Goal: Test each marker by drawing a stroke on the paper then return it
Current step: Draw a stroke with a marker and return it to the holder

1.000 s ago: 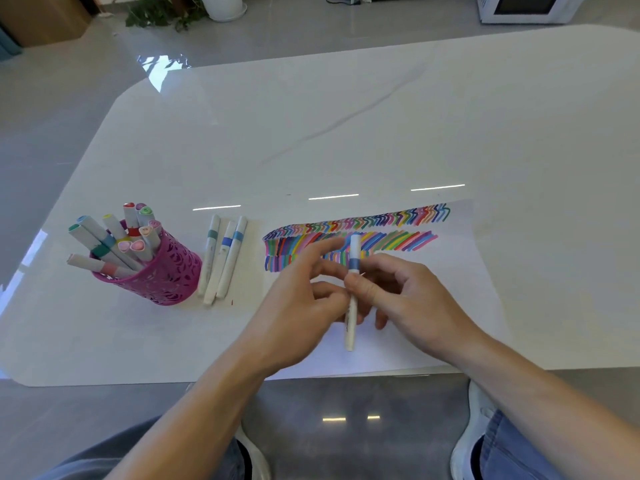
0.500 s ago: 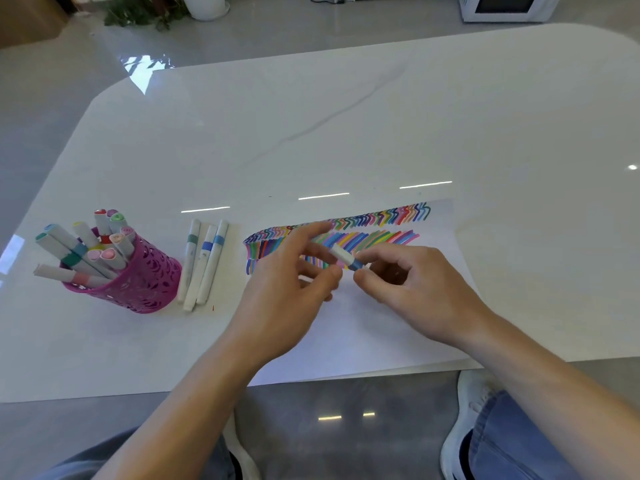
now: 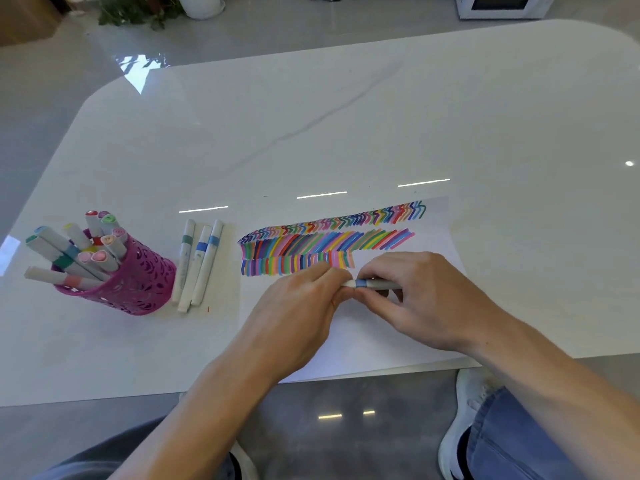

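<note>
Head view, and the white bench fills nearly everything, stretching far beyond both hands. On it, right under the hands, lies the paper, its near edge overhanging the bench edge. Rows of coloured strokes run across the sheet just beyond the knuckles. Off to the left of the hands sits the pink holder, tilted and bristling with capped markers. Now the hands themselves: the left hand pinches the white end of the marker and the right hand is curled round its grey barrel, so both are grasping it. Between the holder and the left hand, 3 loose markers lie side by side on the bench. The held marker lies level just above the paper, its blue band showing between the 2 hands.
</note>
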